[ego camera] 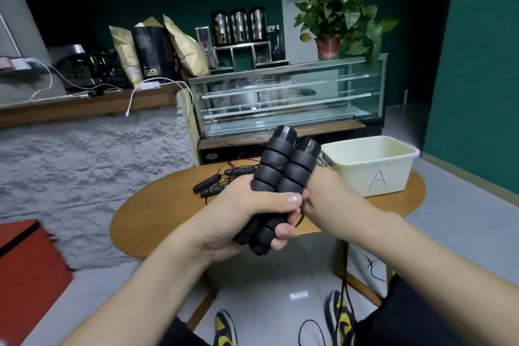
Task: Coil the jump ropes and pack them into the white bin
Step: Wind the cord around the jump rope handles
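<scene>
Where the round wooden bench (146, 213) meets its far right edge, white bin (373, 166) marked "A", open-topped, inside looking bare though partly hidden behind the raised handles. Two black foam handles (280, 174) of one jump rope held upright side by side over the bench, left hand (244, 216) wrapped tight around their lower halves, right hand (317, 191) behind them, its grip impossible to tell. Three more handles (217, 182) with tangled cord lying on the bench, left of the bin; thin black cord (344, 289) trailing to the floor beside two yellow-and-black shoes (338, 314).
</scene>
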Motion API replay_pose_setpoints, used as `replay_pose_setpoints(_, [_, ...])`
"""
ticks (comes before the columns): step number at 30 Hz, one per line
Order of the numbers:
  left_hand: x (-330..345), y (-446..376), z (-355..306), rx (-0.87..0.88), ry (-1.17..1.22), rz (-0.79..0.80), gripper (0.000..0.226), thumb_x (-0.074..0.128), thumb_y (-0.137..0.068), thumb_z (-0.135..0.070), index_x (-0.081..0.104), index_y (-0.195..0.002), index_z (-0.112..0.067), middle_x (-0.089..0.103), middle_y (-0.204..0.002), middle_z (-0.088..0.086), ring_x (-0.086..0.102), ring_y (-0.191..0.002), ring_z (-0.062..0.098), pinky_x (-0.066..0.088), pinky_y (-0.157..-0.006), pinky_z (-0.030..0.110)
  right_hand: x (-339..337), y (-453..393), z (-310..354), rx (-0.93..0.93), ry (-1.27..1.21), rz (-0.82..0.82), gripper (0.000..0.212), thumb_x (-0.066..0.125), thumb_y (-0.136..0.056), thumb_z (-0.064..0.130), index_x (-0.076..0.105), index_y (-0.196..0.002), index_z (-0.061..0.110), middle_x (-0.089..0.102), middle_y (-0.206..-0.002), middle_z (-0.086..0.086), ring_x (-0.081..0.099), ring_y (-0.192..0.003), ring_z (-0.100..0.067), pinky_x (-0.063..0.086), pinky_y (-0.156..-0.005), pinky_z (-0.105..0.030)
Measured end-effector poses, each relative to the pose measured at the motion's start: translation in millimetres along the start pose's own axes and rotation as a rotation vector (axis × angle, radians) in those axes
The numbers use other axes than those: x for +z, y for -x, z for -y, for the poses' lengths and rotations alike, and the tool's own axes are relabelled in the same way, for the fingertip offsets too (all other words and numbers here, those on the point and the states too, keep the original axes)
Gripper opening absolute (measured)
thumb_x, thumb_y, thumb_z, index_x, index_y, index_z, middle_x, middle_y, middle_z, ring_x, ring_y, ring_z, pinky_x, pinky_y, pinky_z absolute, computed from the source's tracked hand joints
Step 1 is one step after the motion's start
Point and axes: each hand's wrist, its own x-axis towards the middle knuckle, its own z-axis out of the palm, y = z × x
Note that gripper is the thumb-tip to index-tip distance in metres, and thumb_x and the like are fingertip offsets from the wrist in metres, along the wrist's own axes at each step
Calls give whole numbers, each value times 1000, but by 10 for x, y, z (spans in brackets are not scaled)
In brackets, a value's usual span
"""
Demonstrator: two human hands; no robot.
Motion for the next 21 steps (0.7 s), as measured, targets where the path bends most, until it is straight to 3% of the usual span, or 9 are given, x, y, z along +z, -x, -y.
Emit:
replay_pose_setpoints(2, [-107,21,23,-19,-139,-91,22,68,-88,-6,61,-108,-2,50,-73,13,46,-55,20,39,-52,27,-25,40,5,-102,232,67,8,50,-96,9,56,-92,13,64,-87,-15,63,-78,-39,50,-64,-40])
replay_pose_setpoints(5, [-123,43,57,-20,-420,-204,9,71,-88,-5,62,-88,-4,53,-62,8,45,-51,21,40,-52,27,-66,132,0,-69,320,173,13,45,-99,15,43,-90,24,61,-84,-8,60,-72,-31,53,-65,-47])
replay_pose_setpoints(8, [-95,13,61,29,-834,-354,24,72,-89,-11,59,-69,-14,59,-57,6,50,-50,18,42,-54,27,-125,175,-29,-72,394,225,14,41,-102,20,43,-88,20,54,-73,-4,55,-64,-28,52,-61,-43])
replay_pose_setpoints(12, [-107,-75,153,147,-1329,-453,23,68,-91,-24,50,-77,-28,63,-76,-5,58,-71,14,44,-63,29,-151,238,57,-57,395,245,25,31,-107,36,39,-89,21,39,-65,6,38,-52,-11,35,-51,-30])
replay_pose_setpoints(14, [-187,-125,250,154,-1440,-509,18,62,-92,-28,46,-84,-31,60,-79,-7,59,-72,18,46,-62,31,-157,262,118,-66,399,244,26,29,-107,37,35,-87,22,37,-66,5,35,-53,-9,31,-50,-30])
replay_pose_setpoints(16, [-263,-147,323,105,-1533,-553,12,59,-90,-24,51,-98,-24,64,-88,-1,64,-79,26,51,-63,37,-192,265,168,-71,395,245,27,31,-106,37,35,-84,22,37,-66,6,35,-54,-9,28,-47,-25])
replay_pose_setpoints(21, [-299,-166,372,110,-1896,-527,31,56,-92,-18,46,-121,-19,60,-112,4,63,-101,31,38,-66,34,-410,176,121,-190,293,231,27,49,-100,39,61,-84,21,59,-67,4,51,-59,-12,40,-56,-29])
